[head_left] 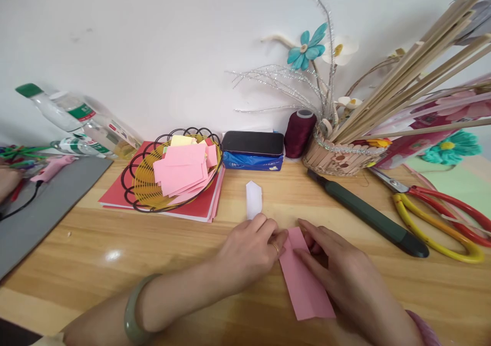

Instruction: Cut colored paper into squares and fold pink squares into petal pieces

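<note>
Bangle (135, 305): nearest us, worn above the left hand (249, 251).
Left fingers: pinched on the upper left edge of the pink paper (305, 287).
Right hand (345, 267): thumb laid on the paper, index finger near its upper right corner; we cannot tell whether they grip.
Pink paper: slanted on the table (215, 318), between the 2 hands.
Creases: visible; we judge some folding done.
Lower end: spread open; we judge further folding outstanding.
White piece (253, 200): 1, folded, pointed at its far end, just beyond the left hand; apparently complete.
Basket (144, 190): holds pink slips (182, 167), seemingly unfolded.
</note>
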### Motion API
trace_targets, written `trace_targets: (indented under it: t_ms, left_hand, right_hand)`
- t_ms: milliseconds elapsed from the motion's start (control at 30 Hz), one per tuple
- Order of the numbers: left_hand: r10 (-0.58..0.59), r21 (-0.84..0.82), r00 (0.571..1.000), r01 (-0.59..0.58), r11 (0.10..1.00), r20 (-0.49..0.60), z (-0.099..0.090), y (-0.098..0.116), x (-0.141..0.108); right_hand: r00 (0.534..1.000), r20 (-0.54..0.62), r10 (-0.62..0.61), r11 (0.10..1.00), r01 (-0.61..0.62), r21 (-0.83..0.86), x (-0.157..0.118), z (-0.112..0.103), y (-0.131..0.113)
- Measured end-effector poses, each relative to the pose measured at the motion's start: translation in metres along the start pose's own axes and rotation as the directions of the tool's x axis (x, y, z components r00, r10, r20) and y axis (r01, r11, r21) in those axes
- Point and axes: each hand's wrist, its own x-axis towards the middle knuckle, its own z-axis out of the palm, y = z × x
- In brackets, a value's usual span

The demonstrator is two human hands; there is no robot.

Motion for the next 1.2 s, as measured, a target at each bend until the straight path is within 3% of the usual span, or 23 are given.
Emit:
trace_targets:
  t_ms: [133,333,500,733,967,1200]
  left_hand:
    - [-0.012,0.0,0.999,0.012,1.0,0.035,0.0,0.001,0.0]
    - [-0.015,0.009,1.0,0.016,1.0,-0.008,0.003,0.002,-0.002]
    - [-0.014,0.021,0.999,0.015,1.0,-0.039,0.005,0.002,-0.002]
    - [-0.04,0.009,0.998,0.04,0.999,-0.042,0.004,0.004,-0.002]
    - [-0.029,-0.001,0.999,0.029,1.0,-0.024,0.0,0.002,-0.001]
    - [-0.007,0.004,0.997,0.007,1.0,-0.08,0.001,0.002,0.0]
  right_hand:
    - [1.0,0.014,-0.008,0.999,0.007,0.043,0.008,-0.008,-0.003]
    - [1.0,0.012,-0.019,0.999,0.019,0.048,0.004,-0.008,-0.002]
    - [0.967,-0.049,-0.249,0.966,0.245,-0.076,-0.002,-0.003,0.004]
    - [0.919,-0.04,-0.391,0.912,0.382,-0.149,-0.002,-0.005,0.004]
    - [0.897,-0.031,-0.44,0.893,0.434,-0.122,-0.005,-0.006,0.007]
    - [0.899,0.015,-0.438,0.897,0.438,-0.064,-0.004,-0.006,0.015]
